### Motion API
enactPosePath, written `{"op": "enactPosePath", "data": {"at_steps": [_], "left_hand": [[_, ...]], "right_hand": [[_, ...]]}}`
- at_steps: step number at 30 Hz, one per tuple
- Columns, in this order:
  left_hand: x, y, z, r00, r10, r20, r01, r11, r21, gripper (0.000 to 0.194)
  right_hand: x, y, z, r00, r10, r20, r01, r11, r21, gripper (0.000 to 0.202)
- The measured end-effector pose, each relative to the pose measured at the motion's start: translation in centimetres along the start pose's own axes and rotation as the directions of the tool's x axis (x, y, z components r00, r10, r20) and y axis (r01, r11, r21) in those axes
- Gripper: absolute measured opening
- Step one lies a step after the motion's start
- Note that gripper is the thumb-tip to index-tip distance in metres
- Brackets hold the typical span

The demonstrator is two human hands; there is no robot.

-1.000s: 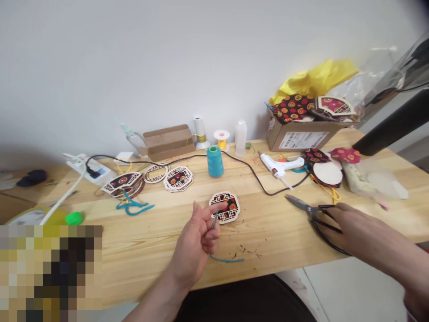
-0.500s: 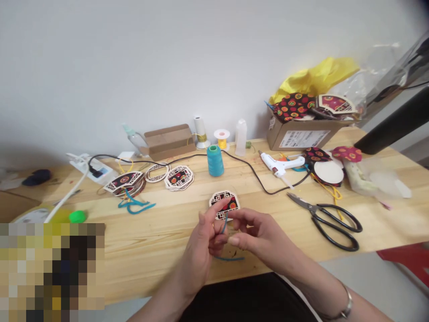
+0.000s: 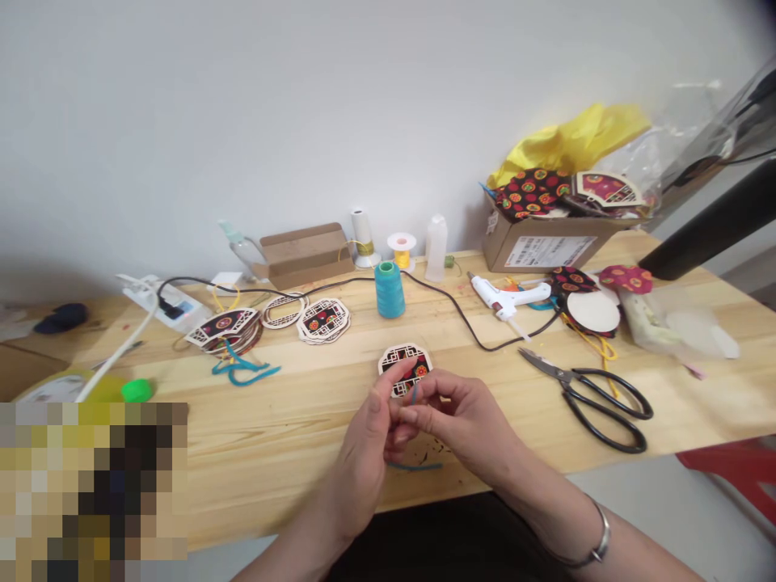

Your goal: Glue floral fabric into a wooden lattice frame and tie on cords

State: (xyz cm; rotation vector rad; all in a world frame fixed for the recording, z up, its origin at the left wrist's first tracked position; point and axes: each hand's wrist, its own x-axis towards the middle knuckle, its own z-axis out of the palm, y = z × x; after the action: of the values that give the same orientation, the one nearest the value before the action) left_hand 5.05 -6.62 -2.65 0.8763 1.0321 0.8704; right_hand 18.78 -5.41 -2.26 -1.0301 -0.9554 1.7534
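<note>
My left hand (image 3: 371, 436) has its index finger stretched out and its other fingers curled in, with a thin blue cord (image 3: 415, 394) at them. My right hand (image 3: 464, 416) pinches the same cord between thumb and fingers, close against the left fingertips. A tail of blue cord (image 3: 418, 466) hangs or lies below the hands. Just beyond my fingers, a small wooden lattice ornament (image 3: 405, 356) with dark flowered fabric lies on the table, partly covered by my left index finger. Behind it stands a cone of teal thread (image 3: 390, 293).
Large black-handled scissors (image 3: 582, 396) lie to the right, near a white glue gun (image 3: 509, 295) with its black cable. A cardboard box (image 3: 533, 242) of fabric pieces stands at the back right. Stacked ornaments (image 3: 324, 319) and a power strip (image 3: 175, 307) are on the left.
My right thumb and fingers have closed together on the cord and moved slightly left, against my left hand. Less of the cord shows between the hands.
</note>
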Motion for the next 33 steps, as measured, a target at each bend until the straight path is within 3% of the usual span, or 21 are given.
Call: {"op": "enactPosePath", "data": {"at_steps": [6, 10, 16, 20, 26, 30, 33], "left_hand": [[0.0, 0.0, -0.1, 0.999, -0.001, 0.042, 0.005, 0.996, -0.093, 0.058], [0.0, 0.1, -0.1, 0.999, -0.051, 0.012, 0.052, 0.99, -0.132, 0.041], [0.1, 0.2, 0.2, 0.998, -0.015, -0.059, 0.017, 0.999, 0.038, 0.039], [0.1, 0.5, 0.3, 0.997, -0.005, -0.082, 0.017, 0.99, 0.137, 0.032], [0.4, 0.3, 0.1, 1.0, -0.03, -0.005, 0.031, 0.988, 0.152, 0.016], [0.5, 0.3, 0.2, 1.0, -0.022, 0.019, 0.018, 0.983, 0.185, 0.017], [0.5, 0.4, 0.2, 0.999, -0.013, 0.041, 0.005, 0.979, 0.202, 0.017]], "right_hand": [[0.2, -0.2, -0.3, 0.998, -0.064, -0.015, 0.063, 0.995, -0.074, 0.028], [0.4, -0.2, -0.9, 0.986, -0.115, -0.118, 0.086, 0.971, -0.223, 0.026], [0.6, -0.2, -1.3, 0.979, -0.136, -0.152, 0.084, 0.947, -0.31, 0.025], [0.5, -0.3, -1.2, 0.978, -0.145, -0.151, 0.091, 0.944, -0.317, 0.027], [0.3, -0.5, -1.2, 0.982, -0.126, -0.139, 0.084, 0.957, -0.279, 0.029], [0.2, -0.5, -1.2, 0.992, -0.095, -0.077, 0.079, 0.979, -0.189, 0.029], [0.2, -0.6, -1.1, 0.994, -0.085, -0.062, 0.071, 0.975, -0.212, 0.026]]}}
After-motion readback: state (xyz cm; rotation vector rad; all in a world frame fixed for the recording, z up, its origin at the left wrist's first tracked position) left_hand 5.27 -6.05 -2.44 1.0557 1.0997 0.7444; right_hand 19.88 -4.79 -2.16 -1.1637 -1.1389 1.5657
